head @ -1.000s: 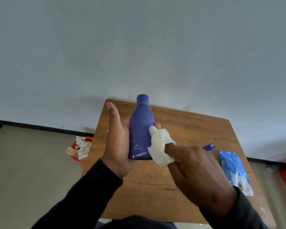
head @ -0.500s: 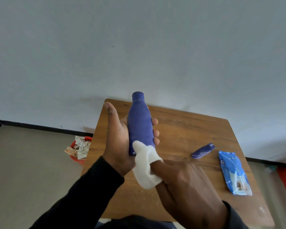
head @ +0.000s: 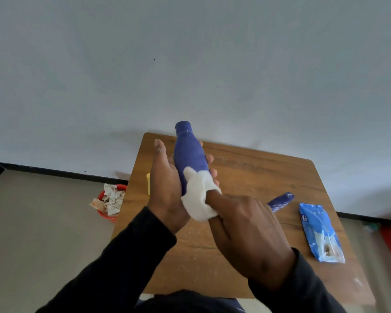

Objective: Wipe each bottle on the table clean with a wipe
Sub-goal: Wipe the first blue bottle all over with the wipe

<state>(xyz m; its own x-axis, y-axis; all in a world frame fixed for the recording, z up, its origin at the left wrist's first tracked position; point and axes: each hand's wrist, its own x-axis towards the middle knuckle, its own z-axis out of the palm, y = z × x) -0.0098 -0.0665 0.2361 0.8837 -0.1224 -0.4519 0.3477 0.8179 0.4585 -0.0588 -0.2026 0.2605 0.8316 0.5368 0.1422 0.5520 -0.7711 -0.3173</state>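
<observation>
The matte dark-blue plastic bottle [head: 189, 154] stands nearly upright above the wooden table [head: 257, 175], neck up, gripped by the left hand [head: 167, 190]; the right hand [head: 246, 233] clutches a crumpled white wipe [head: 198, 197] against its seemingly hidden base.

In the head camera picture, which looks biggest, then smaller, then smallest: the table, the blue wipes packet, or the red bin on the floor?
1. Table, by far.
2. Blue wipes packet.
3. Red bin: it looks a bit smaller than the packet, but it sits lower, farther from the camera, and is partly hidden by the table, so that ranking is unsure.
</observation>
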